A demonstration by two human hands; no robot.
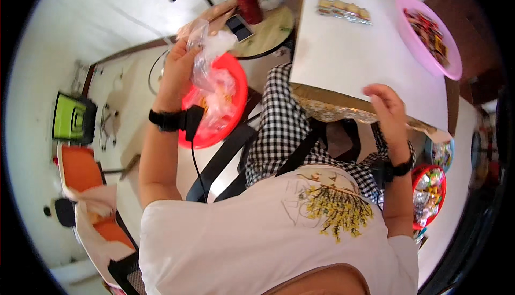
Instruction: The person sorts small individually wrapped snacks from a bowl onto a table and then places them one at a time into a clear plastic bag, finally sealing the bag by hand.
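Observation:
My left hand [182,59] grips a clear plastic bag [203,63] that hangs loosely from the fingers, above a red basin [240,90]. More crumpled plastic bags [219,106] fill that basin. My right hand [387,104] holds nothing, its fingers somewhat apart, near the front edge of the white table [338,59]. On the tabletop lies a short row of small wrapped packets [344,11]. A pink basin [410,39] at the table's far right holds many small packets [428,35] in dark red and brown wrappers.
Left of the table, a round stool [267,33] bears a dark red bottle [247,1] and a phone-like device [239,27]. On the lower right stand a red basket [440,194] and a blue container [451,154] of wrapped items. Orange chairs [82,170] are at far left.

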